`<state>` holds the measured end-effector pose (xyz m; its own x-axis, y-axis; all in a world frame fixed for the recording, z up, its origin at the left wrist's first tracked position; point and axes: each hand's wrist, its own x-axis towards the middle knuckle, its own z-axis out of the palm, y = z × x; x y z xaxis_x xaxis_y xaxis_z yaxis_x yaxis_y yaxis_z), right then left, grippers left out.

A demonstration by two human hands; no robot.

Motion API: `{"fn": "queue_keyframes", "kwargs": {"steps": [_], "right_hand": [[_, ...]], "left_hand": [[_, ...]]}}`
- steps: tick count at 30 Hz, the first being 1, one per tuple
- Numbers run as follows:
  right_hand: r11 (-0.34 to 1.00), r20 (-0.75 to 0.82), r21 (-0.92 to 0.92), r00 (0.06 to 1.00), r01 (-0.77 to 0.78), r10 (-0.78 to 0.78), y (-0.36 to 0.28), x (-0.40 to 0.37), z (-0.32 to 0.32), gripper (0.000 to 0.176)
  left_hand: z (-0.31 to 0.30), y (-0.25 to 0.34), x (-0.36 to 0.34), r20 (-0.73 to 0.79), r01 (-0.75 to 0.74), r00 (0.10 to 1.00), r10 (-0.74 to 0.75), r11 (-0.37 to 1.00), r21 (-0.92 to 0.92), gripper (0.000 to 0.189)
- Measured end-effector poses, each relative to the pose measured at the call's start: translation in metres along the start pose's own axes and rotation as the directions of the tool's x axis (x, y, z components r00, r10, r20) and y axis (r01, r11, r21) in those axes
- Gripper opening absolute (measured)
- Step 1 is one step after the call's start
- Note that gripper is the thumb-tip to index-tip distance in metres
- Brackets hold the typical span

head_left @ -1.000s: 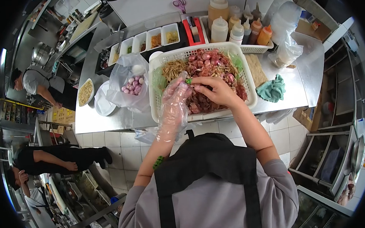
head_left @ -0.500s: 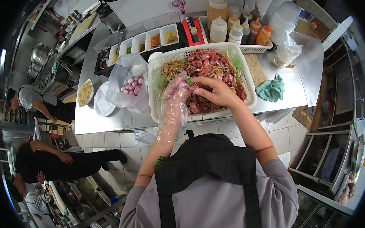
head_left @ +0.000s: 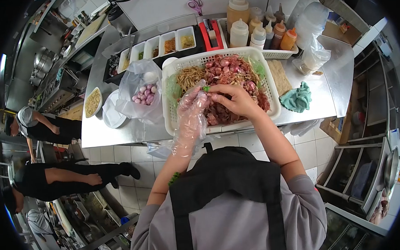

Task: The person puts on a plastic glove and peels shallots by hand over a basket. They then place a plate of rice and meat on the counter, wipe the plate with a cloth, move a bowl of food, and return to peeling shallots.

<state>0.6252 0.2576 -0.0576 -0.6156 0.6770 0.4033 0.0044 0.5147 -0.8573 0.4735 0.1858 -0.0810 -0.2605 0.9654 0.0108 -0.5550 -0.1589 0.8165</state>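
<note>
Shallot (head_left: 210, 93): pinched between both hands, just above the heap, near middle of basket; mostly hidden by fingers.
Why there: prob. held over basket so loose skins drop back on heap, not on counter.
Left hand (head_left: 193, 108): in loose clear glove; fingers curled tight round shallot to steady it, no gap seen.
Right hand (head_left: 237, 100): bare; thumb + fingertips closed on shallot's top end, pinching at skin; other fingers bent in.
Green bit (head_left: 206, 88): at fingertips, too small to tell what.
Basket (head_left: 169, 113): white, full of red shallots + dry skins, at counter's front edge, close to body for short reach.
Bag (head_left: 132, 81): clear, mouth open, just left of basket; peeled shallots (head_left: 145, 94) inside, kept apart from unpeeled.
Plate (head_left: 112, 112): white, touching bag's left side.
Cloth (head_left: 297, 97): green, crumpled, just right of basket.
Bottles (head_left: 240, 31): squeeze type, in 2nd basket behind.
Counter (head_left: 333, 79): steel.
Other people: 2 at far left, well apart.
</note>
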Motion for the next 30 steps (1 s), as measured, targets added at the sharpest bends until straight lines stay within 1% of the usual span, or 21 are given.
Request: {"fn": "queue_keyframes", "kwargs": {"steps": [4, 6, 7, 9, 12, 14, 16, 18, 20, 22, 24, 26, 28, 30], "right_hand": [[1.000, -0.028, -0.004, 0.999, 0.014, -0.014, 0.004, -0.001, 0.000, 0.025], [0.991, -0.006, 0.078, 0.994, -0.105, 0.105, -0.004, -0.003, -0.002, 0.029], [0.991, -0.006, 0.078, 0.994, -0.104, 0.105, -0.005, -0.004, -0.001, 0.029], [0.995, 0.037, 0.072, 0.997, -0.067, 0.064, -0.006, -0.005, 0.000, 0.031], [0.994, 0.056, 0.084, 0.996, -0.076, 0.071, -0.002, -0.004, 0.001, 0.028], [0.996, 0.055, 0.069, 0.997, -0.055, 0.051, -0.002, -0.003, 0.001, 0.026], [0.998, 0.054, 0.053, 0.998, -0.034, 0.031, -0.001, -0.001, 0.001, 0.023], [0.999, 0.014, 0.002, 0.999, 0.040, -0.040, 0.001, 0.001, 0.002, 0.019], [0.999, 0.011, -0.001, 0.999, 0.040, -0.040, 0.000, 0.002, 0.002, 0.018], [0.999, 0.007, -0.003, 0.999, 0.042, -0.042, -0.001, 0.002, 0.002, 0.017], [1.000, -0.042, -0.014, 0.999, 0.006, -0.006, 0.000, 0.001, 0.001, 0.016], [0.999, -0.057, -0.035, 0.998, -0.005, 0.003, 0.002, 0.001, 0.000, 0.017], [0.998, -0.071, -0.056, 0.997, -0.017, 0.013, 0.002, -0.001, -0.002, 0.018], [0.990, -0.087, 0.085, 0.989, -0.115, 0.122, 0.001, -0.004, -0.002, 0.020]], "left_hand": [[0.003, 0.005, 0.000, -0.022, 0.017, 1.000, -0.017, 1.000, 0.018, 0.033], [0.003, 0.004, -0.001, -0.042, 0.029, 0.999, -0.028, 0.999, 0.022, 0.033], [0.001, 0.003, -0.001, -0.011, 0.009, 1.000, -0.009, 1.000, 0.004, 0.034], [0.000, 0.003, -0.001, 0.018, -0.010, 1.000, 0.010, 1.000, -0.015, 0.035], [0.000, 0.004, -0.002, 0.010, -0.002, 1.000, 0.002, 1.000, -0.013, 0.035], [0.000, 0.004, -0.002, -0.006, 0.026, 1.000, -0.026, 0.999, -0.041, 0.034], [-0.002, 0.002, 0.000, -0.005, 0.022, 1.000, -0.023, 0.999, -0.037, 0.033], [-0.002, 0.001, 0.001, -0.005, 0.018, 1.000, -0.018, 0.999, -0.033, 0.032], [0.001, 0.003, 0.001, -0.001, 0.021, 1.000, -0.021, 1.000, 0.015, 0.028], [0.007, 0.006, -0.001, -0.005, 0.013, 1.000, -0.013, 1.000, 0.028, 0.029], [0.014, 0.011, -0.004, -0.008, 0.005, 1.000, -0.005, 0.999, 0.041, 0.030], [0.020, 0.015, -0.006, -0.029, 0.009, 1.000, -0.007, 0.995, 0.096, 0.032], [0.007, 0.007, -0.002, -0.031, 0.029, 0.999, -0.027, 0.996, 0.082, 0.033], [0.008, 0.008, -0.002, -0.034, 0.046, 0.998, -0.044, 0.997, 0.067, 0.035]]}}
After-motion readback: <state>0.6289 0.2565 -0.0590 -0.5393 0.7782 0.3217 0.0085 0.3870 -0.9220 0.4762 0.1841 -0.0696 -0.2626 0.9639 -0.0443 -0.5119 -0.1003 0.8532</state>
